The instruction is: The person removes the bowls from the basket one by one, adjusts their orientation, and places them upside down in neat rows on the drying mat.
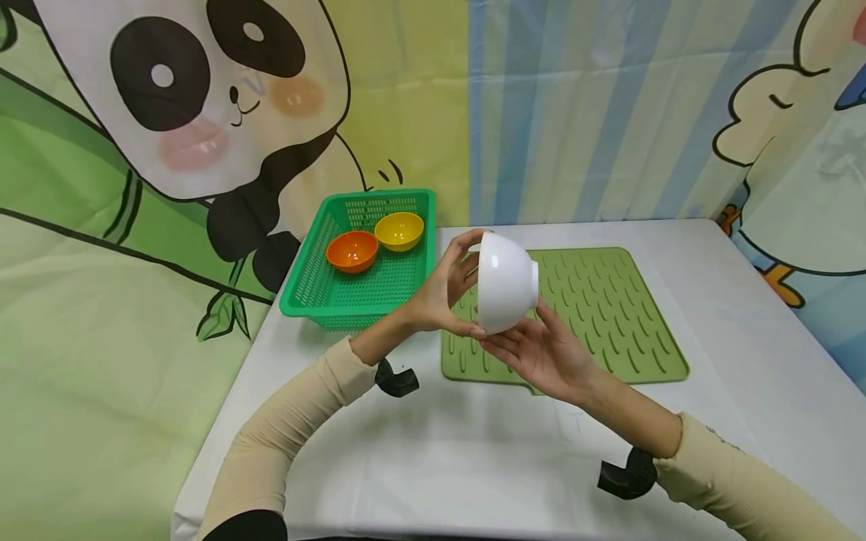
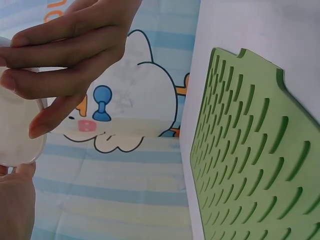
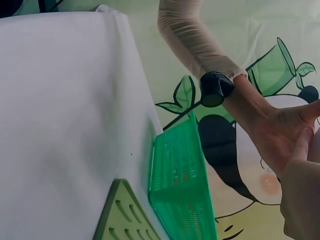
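Observation:
A white bowl (image 1: pixel 506 284) is held up on its side, its mouth facing left and its foot facing right. My left hand (image 1: pixel 446 293) grips it by the rim, fingers at the top and thumb at the lower edge. Under the bowl, my right hand (image 1: pixel 544 357) has its palm turned up, and its fairly straight fingers touch the bowl's lower side. In the left wrist view, right-hand fingers (image 2: pixel 65 50) lie across the white bowl (image 2: pixel 17 130). The right wrist view shows my left hand (image 3: pixel 280 130), with most of the bowl out of frame.
A green basket (image 1: pixel 291 306) at the back left holds an orange bowl (image 1: pixel 352 252) and a yellow bowl (image 1: pixel 399 231). Behind and below my hands lies a green ridged mat (image 1: pixel 609 315) on the white-covered table (image 1: pixel 433 466). A cartoon-printed curtain (image 1: pixel 406 113) hangs behind.

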`<state>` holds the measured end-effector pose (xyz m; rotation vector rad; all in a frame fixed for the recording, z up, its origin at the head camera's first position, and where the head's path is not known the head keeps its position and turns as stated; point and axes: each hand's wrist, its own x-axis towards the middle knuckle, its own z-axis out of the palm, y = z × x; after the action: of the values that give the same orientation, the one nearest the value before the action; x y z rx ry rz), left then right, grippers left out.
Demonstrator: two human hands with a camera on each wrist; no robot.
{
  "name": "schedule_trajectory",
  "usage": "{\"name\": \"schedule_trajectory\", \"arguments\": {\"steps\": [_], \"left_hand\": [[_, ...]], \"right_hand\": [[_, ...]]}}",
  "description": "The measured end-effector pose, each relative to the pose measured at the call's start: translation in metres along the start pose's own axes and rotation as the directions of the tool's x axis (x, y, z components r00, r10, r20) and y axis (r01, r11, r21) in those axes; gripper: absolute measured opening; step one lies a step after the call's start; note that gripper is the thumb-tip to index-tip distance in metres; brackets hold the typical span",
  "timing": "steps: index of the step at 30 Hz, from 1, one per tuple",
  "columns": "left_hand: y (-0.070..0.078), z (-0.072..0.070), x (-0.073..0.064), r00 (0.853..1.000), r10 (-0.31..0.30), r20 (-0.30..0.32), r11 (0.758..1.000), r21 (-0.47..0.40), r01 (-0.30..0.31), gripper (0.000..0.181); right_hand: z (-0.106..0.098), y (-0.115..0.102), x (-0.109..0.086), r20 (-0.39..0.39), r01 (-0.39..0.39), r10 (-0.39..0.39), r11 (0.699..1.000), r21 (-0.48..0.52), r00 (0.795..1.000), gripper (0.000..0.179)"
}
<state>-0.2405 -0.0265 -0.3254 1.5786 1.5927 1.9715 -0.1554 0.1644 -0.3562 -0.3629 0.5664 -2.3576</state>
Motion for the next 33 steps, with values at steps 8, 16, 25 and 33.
{"name": "schedule_trajectory", "arguments": {"steps": [8,16,25,33], "left_hand": [[-0.001,-0.001,0.002,1.000,-0.005,-0.002,0.999,0.034,0.005,0.124],[-0.001,-0.006,0.003,1.000,0.004,-0.011,1.000,0.025,-0.004,0.123],[0.002,-0.010,0.000,0.998,-0.061,0.007,0.998,0.001,0.061,0.121],[0.002,0.002,-0.001,0.979,-0.199,-0.040,0.969,0.142,0.203,0.102]], "right_hand": [[0.006,-0.009,0.001,-0.105,0.018,-0.031,0.992,-0.125,0.994,0.053],[0.013,-0.031,0.000,-0.279,-0.061,-0.054,0.920,-0.387,0.959,0.060],[0.019,-0.081,-0.006,-0.371,-0.276,0.012,0.689,-0.670,0.929,0.058],[0.022,-0.113,-0.002,-0.446,-0.418,0.032,0.418,-0.807,0.894,0.051]]}}
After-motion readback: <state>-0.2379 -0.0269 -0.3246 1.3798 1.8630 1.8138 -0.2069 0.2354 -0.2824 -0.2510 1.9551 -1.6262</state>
